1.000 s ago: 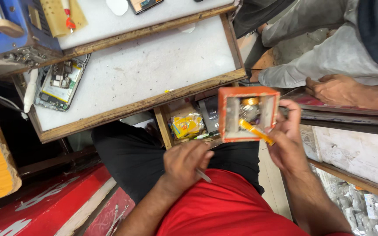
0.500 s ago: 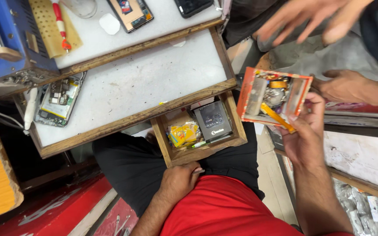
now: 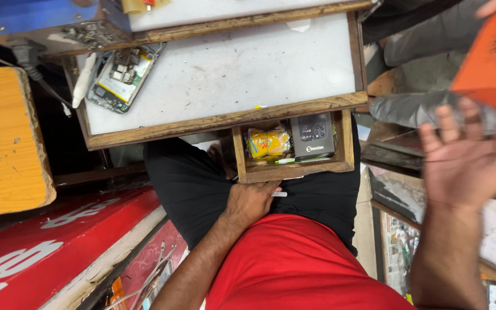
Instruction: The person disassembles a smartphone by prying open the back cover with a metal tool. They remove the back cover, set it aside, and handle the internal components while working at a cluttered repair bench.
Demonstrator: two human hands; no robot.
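My left hand [image 3: 251,201] rests closed against the front of a small open wooden drawer [image 3: 294,170], with a short white tool [image 3: 279,194] sticking out of the fist. Inside the drawer lie a yellow packet [image 3: 268,142] and a dark grey box [image 3: 312,135]. My right hand [image 3: 466,158] is raised at the right, blurred, palm up and fingers spread. Just above it is an orange box [image 3: 492,57]. I cannot tell whether my fingers touch it. Another person's fingertip [image 3: 489,7] shows at the box's top edge.
A wood-framed white work board [image 3: 219,74] carries an opened phone [image 3: 123,72] at its left. A yellow wooden block [image 3: 7,138] and a red panel [image 3: 58,241] lie to the left. Another person's grey-trousered leg [image 3: 431,40] is at the upper right.
The orange box has moved up and right, out of my right hand's grip, and that hand has opened. My left hand has moved from my lap to the drawer front.
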